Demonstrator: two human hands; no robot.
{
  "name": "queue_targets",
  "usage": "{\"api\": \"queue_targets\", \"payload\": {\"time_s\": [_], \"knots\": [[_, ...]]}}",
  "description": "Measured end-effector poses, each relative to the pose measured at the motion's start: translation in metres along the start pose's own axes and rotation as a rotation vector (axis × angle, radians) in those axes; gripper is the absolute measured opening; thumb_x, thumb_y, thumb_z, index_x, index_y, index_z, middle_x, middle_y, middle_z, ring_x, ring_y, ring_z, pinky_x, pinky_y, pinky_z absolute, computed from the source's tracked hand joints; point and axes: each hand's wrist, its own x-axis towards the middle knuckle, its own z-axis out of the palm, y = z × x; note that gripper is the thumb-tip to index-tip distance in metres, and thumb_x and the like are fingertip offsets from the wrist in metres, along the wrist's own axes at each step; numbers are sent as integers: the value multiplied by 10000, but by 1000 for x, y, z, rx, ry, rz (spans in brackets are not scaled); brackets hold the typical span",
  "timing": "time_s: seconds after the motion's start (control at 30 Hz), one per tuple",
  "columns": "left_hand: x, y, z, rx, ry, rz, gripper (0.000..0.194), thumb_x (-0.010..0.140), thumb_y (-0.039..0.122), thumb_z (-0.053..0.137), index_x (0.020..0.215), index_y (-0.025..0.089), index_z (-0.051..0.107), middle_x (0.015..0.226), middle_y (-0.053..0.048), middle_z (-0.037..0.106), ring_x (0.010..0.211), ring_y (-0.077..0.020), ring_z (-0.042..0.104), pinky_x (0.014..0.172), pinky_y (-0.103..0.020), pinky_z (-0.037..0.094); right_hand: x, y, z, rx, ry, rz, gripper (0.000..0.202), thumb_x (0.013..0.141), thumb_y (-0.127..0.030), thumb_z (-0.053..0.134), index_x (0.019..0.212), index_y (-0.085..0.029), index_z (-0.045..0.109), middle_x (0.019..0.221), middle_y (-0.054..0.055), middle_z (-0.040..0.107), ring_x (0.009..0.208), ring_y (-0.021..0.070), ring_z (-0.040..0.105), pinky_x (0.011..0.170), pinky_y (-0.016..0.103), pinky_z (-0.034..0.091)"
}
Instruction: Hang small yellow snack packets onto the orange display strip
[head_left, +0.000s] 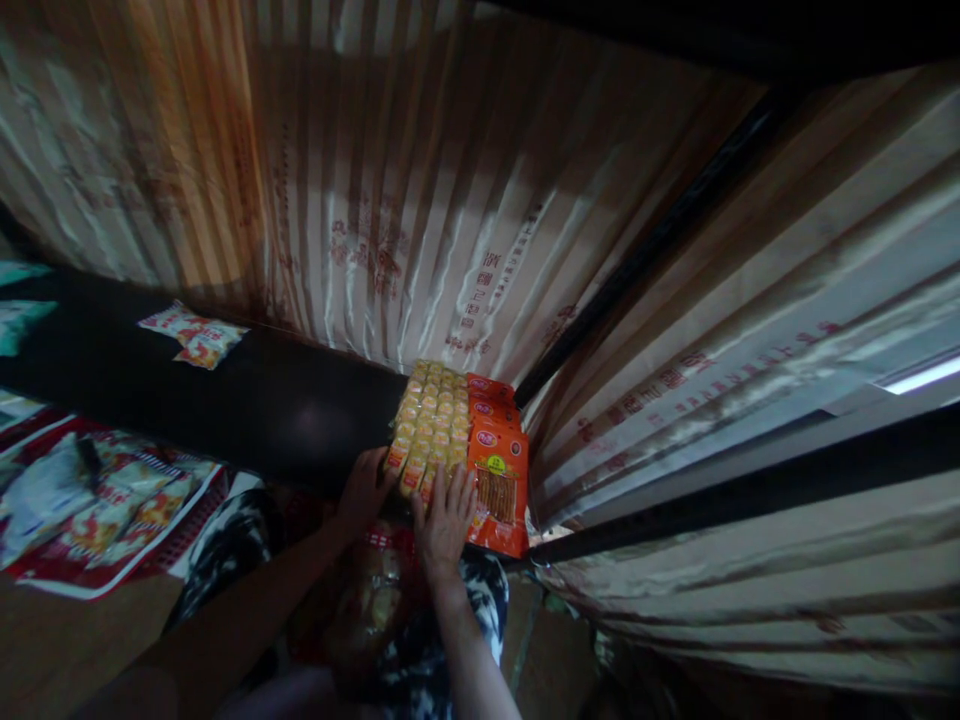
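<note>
Rows of small yellow snack packets lie side by side on a black shelf board. Orange snack bags overlap in a column along their right side. My left hand rests against the front left corner of the packets; its dim fingers look stretched out, not wrapped round anything. With fingers spread, my right hand lies over the front edge of the yellow packets, close to the orange bags. Below my hands, on or by my lap, is a clear and red plastic bag, its contents hard to make out.
Two snack packets lie farther left on the board. A red crate of packets stands at the lower left. Pleated printed sheeting hangs behind the board. Black poles run along the right side.
</note>
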Motion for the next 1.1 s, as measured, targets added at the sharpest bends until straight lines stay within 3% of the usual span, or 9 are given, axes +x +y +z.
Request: {"api": "queue_targets", "payload": {"time_s": [0.23, 0.47, 0.67, 0.83, 1.0, 1.1], "knots": [[-4, -3, 0, 33, 70, -8, 309, 891, 239, 358, 1131, 138, 524, 1112, -141, 594, 1088, -239, 548, 947, -465, 464, -10, -6, -17, 49, 62, -4, 559, 914, -377, 418, 1408, -127, 337, 1524, 188, 185, 1413, 338, 81, 1045, 576, 261], [-39, 5, -33, -55, -52, -114, 326, 879, 198, 334, 1120, 153, 549, 1109, -118, 604, 1073, -200, 557, 977, -401, 449, -52, -40, -30, 246, -13, -141, 558, 914, -262, 409, 1433, -125, 258, 1476, 190, 309, 1404, 296, 181, 1043, 552, 308], [-94, 7, -53, -144, -111, -202, 279, 835, 140, 363, 951, 184, 613, 981, -71, 639, 955, -172, 594, 904, -341, 485, -100, -54, -4, 392, -183, -235, 532, 881, -104, 348, 1410, -156, 332, 1393, 148, 457, 1358, 242, 318, 1029, 483, 367], [-129, -21, -52, 28, -283, -360, 240, 792, 119, 425, 869, 173, 646, 962, -88, 654, 963, -209, 601, 918, -393, 475, -123, -59, 19, 467, -378, -180, 551, 804, -66, 369, 1343, -141, 458, 1299, 126, 558, 1270, 225, 444, 1019, 431, 403], [-131, -47, -53, 154, -326, -472, 215, 795, 159, 459, 924, 171, 631, 1021, -108, 648, 1001, -226, 597, 944, -395, 451, -129, -60, 30, 549, -466, -117, 563, 778, -28, 346, 1304, -141, 511, 1201, 113, 627, 1150, 194, 551, 962, 339, 454], [-119, -52, -50, 183, -324, -492, 325, 750, 152, 510, 1065, 157, 590, 1113, -120, 622, 1079, -247, 564, 972, -400, 425, -127, -64, 35, 533, -480, -70, 533, 786, -49, 348, 1274, -134, 545, 1112, 122, 670, 1031, 206, 617, 887, 325, 492]]}}
